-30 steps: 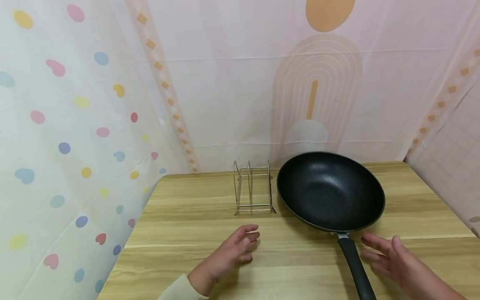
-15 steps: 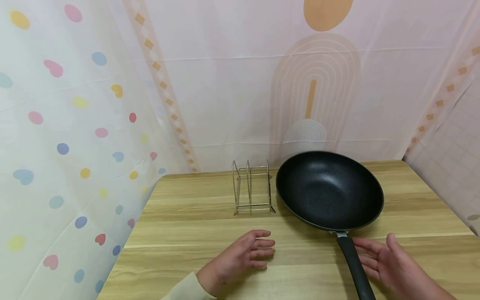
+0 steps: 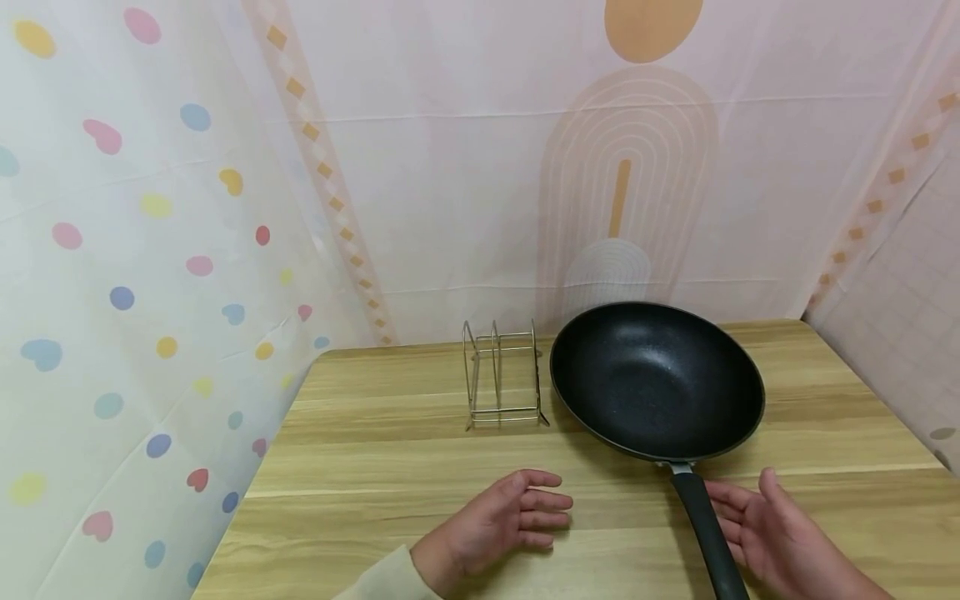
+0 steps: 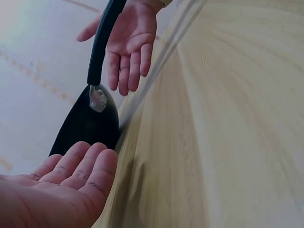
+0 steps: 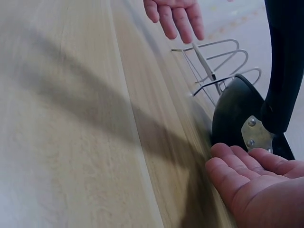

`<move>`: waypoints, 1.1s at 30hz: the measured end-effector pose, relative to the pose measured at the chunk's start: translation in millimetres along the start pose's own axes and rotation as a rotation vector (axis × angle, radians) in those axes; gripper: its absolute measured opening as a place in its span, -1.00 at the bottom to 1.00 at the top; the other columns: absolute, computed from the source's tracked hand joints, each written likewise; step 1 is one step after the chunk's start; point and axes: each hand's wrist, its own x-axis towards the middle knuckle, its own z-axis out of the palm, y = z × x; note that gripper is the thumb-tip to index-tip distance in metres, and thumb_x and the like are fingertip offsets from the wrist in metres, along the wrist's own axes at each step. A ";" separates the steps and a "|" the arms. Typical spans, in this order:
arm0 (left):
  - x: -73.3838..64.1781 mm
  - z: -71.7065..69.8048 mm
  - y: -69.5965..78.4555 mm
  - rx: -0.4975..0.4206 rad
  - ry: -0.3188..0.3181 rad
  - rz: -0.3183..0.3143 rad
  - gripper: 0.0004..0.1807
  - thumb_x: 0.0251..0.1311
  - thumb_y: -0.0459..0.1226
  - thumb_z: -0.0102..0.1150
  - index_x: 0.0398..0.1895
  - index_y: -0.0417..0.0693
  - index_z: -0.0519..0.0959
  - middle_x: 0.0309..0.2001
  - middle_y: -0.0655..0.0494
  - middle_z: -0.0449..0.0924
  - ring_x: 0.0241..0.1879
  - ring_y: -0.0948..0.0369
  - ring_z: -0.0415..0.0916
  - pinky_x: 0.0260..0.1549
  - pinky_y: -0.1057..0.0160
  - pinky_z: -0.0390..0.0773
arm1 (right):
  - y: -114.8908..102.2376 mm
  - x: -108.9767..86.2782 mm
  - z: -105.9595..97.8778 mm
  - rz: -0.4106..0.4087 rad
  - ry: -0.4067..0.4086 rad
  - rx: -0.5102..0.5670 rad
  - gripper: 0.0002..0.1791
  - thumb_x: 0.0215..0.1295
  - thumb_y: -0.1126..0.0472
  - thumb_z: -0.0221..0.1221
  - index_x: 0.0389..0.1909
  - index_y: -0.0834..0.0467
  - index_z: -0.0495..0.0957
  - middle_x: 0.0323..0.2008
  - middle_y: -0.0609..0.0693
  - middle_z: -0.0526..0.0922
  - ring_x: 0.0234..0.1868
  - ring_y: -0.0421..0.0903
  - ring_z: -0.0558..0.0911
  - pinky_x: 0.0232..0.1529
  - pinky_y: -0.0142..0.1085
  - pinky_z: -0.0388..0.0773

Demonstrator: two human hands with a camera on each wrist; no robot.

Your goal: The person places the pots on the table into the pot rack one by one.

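A black wok with a long black handle sits on the right half of the wooden table, its handle toward me. My right hand is just right of the handle, palm turned inward, thumb up, its fingertips partly hidden behind the handle. In the right wrist view the fingers lie extended below the riveted handle bracket. My left hand hovers over the table left of the handle, fingers loosely extended and holding nothing. The left wrist view shows the left hand palm up, fingers together.
A wire rack with upright loops stands close to the left of the wok, near the table's back edge. The wood-grain table meets a patterned curtain behind and a dotted curtain at left.
My left hand has moved right and a little toward me, its fingers spreading straighter. My right hand has shifted left, its fingertips now behind the handle. Wok and rack stay in place.
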 end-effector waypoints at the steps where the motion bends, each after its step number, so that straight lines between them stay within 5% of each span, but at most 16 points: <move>1: 1.0 1.1 -0.7 -0.001 -0.010 -0.001 -0.20 0.67 0.11 -0.41 0.55 -0.46 0.06 0.50 -0.50 0.27 0.47 -0.26 0.35 0.28 0.04 0.55 | 1.1 0.9 0.8 -0.008 -0.015 -0.005 0.09 0.45 -0.42 -0.84 0.50 0.11 0.38 0.40 -0.13 0.49 0.47 -0.13 0.47 0.51 -0.17 0.36; 6: 6.9 7.7 -3.0 -0.016 -0.042 -0.017 -0.19 0.66 0.12 -0.39 0.55 -0.43 0.07 0.50 -0.47 0.28 0.47 -0.23 0.37 0.27 0.02 0.55 | 5.3 5.4 5.0 -0.036 -0.059 -0.016 0.09 0.43 -0.42 -0.86 0.44 0.00 0.47 0.45 -0.04 0.50 0.50 -0.10 0.44 0.51 -0.18 0.35; 25: 25.4 31.6 -8.0 -0.048 -0.158 -0.096 -0.18 0.68 0.15 -0.42 0.58 -0.42 0.05 0.52 -0.47 0.23 0.52 -0.34 0.22 0.29 0.03 0.54 | 14.8 19.8 10.3 -0.086 -0.123 0.094 0.15 0.42 -0.39 -0.92 0.45 0.10 0.47 0.46 0.11 0.50 0.54 -0.03 0.42 0.55 -0.22 0.29; 33: 33.5 39.5 -9.6 -0.075 -0.202 -0.144 -0.08 0.62 0.26 -0.32 0.60 -0.37 0.04 0.55 -0.45 0.20 0.55 -0.34 0.15 0.41 -0.15 0.41 | 14.8 21.9 14.5 -0.034 -0.024 0.087 0.12 0.48 -0.38 -0.85 0.46 0.23 0.42 0.42 0.16 0.53 0.49 0.01 0.49 0.49 -0.21 0.39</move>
